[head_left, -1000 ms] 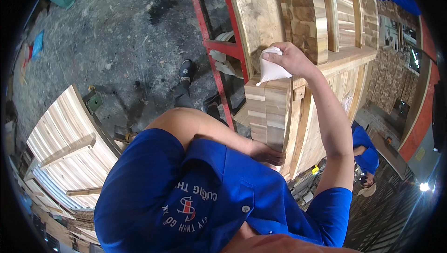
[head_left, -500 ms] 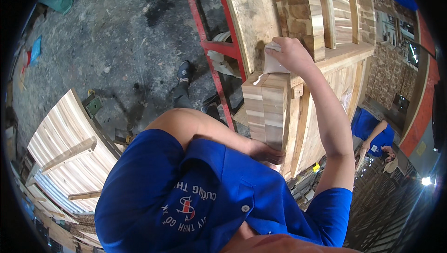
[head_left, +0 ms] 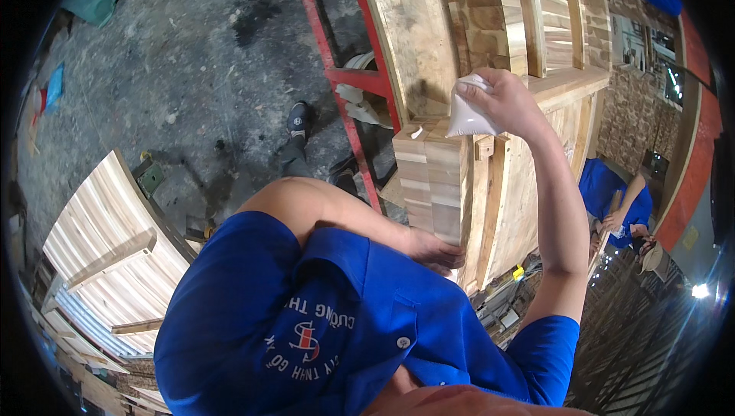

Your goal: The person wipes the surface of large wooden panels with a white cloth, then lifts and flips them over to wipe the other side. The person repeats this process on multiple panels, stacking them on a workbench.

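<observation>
My right hand [head_left: 508,103] is clamping a white, pointed plastic bag [head_left: 470,116], seemingly aiming its corner; left hand [head_left: 436,250] is lying near a pale striped wooden block [head_left: 432,175], grip unclear.

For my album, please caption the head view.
The right grip holds a white bag near a white dab on wood.

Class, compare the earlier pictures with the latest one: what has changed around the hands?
The right hand has moved rightward with the white plastic bag, leaving a separate white dab on the laminated wood block. Nothing was let go or newly grasped. The left hand stays at the block's near end.
</observation>
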### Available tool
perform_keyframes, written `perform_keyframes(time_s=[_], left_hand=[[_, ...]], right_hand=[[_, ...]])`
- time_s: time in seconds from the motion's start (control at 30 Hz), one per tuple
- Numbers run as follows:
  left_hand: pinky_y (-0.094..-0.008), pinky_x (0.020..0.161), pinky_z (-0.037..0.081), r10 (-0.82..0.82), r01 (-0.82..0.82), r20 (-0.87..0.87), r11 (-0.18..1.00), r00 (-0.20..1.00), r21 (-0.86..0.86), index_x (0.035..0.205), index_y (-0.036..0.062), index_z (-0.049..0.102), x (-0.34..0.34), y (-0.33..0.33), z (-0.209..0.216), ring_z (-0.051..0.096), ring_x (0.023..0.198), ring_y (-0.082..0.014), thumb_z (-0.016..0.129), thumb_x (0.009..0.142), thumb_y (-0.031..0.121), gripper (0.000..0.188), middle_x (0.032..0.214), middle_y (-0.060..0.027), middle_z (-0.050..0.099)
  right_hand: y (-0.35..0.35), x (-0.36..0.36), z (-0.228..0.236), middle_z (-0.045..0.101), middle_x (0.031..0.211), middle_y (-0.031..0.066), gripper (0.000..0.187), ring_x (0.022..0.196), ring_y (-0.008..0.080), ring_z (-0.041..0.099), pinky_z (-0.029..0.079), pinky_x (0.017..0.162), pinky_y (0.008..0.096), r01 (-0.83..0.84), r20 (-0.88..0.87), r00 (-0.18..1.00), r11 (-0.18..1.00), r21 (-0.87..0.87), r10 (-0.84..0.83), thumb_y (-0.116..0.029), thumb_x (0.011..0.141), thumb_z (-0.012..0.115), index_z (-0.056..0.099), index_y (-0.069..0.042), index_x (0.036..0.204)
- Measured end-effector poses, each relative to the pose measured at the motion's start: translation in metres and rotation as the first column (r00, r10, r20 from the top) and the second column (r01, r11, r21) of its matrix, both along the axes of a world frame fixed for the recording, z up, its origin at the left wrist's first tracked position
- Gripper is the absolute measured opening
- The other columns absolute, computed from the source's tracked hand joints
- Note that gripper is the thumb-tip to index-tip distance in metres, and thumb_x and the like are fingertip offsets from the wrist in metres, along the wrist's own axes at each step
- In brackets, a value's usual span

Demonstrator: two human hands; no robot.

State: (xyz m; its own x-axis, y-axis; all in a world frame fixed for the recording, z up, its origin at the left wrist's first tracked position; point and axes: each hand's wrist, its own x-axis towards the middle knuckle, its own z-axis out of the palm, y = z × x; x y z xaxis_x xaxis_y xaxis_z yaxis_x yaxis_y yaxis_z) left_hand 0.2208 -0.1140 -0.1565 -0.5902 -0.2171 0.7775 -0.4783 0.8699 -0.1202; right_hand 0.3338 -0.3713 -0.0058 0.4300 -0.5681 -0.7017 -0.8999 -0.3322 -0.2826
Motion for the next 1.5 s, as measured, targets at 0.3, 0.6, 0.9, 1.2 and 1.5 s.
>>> perform_keyframes(time_s=[0.3, 0.6, 0.9, 1.2, 1.5], left_hand=[[-0.0473, 0.112, 0.023, -0.067, 0.067, -0.006, 0.997, 0.998, -0.047, 0.121, 0.009, 0.046, 0.002, -0.004, -0.002, 0.045, 0.121, -0.0299, 0.032, 0.098, 0.031, 0.035, 0.126, -0.015, 0.05], [-0.0486, 0.113, 0.022, -0.085, 0.086, 0.015, 0.995, 0.996, -0.048, 0.123, 0.0156, 0.05, 0.007, -0.004, 0.0, 0.044, 0.125, -0.0303, 0.036, 0.097, 0.032, 0.034, 0.131, -0.0148, 0.049], [-0.0467, 0.113, 0.026, -0.18, 0.18, -0.052, 0.984, 0.982, -0.002, 0.132, 0.0194, 0.049, 0.01, -0.006, -0.001, 0.046, 0.12, -0.0329, 0.039, 0.093, 0.03, 0.042, 0.129, -0.015, 0.051], [-0.0451, 0.109, 0.031, -0.195, 0.2, -0.139, 0.979, 0.971, 0.026, 0.128, 0.017, 0.05, 0.011, -0.011, 0.003, 0.049, 0.115, -0.0327, 0.04, 0.092, 0.027, 0.039, 0.126, -0.0166, 0.052], [-0.0448, 0.111, 0.029, -0.149, 0.15, -0.055, 0.989, 0.987, 0.014, 0.123, 0.0276, 0.056, 0.006, -0.006, 0.001, 0.048, 0.119, -0.0319, 0.04, 0.09, 0.028, 0.036, 0.127, -0.0136, 0.054]], right_hand=[[-0.011, -0.023, -0.01, 0.067, 0.08, 0.0213, 0.033, 0.074, 0.0318, 0.068, 0.052, 0.068, 0.0409, -0.106, 0.033, 0.993, 0.971, -0.216, 0.116, -0.032, 0.088, 0.065, 0.067, -0.001, 0.099], [-0.001, -0.022, -0.004, 0.066, 0.078, 0.0235, 0.032, 0.076, 0.0378, 0.066, 0.052, 0.069, 0.044, -0.263, -0.052, 0.963, 0.869, -0.42, 0.266, -0.031, 0.086, 0.066, 0.067, -0.001, 0.099], [-0.011, -0.067, -0.004, 0.066, 0.076, 0.0063, 0.037, 0.063, 0.0105, 0.062, 0.049, 0.057, 0.0253, 0.451, 0.34, 0.77, 0.838, 0.307, -0.539, -0.035, 0.092, 0.062, 0.066, -0.001, 0.106], [0.018, -0.065, 0.008, 0.067, 0.079, 0.0053, 0.032, 0.066, 0.0125, 0.064, 0.052, 0.059, 0.0264, 0.599, 0.489, 0.453, 0.661, 0.453, -0.745, -0.03, 0.094, 0.06, 0.063, -0.003, 0.111], [0.01, -0.027, 0.005, 0.065, 0.071, 0.013, 0.04, 0.064, 0.0177, 0.06, 0.048, 0.06, 0.0341, 0.093, 0.229, 0.972, 0.983, -0.155, -0.056, -0.037, 0.091, 0.063, 0.067, 0.003, 0.093]])
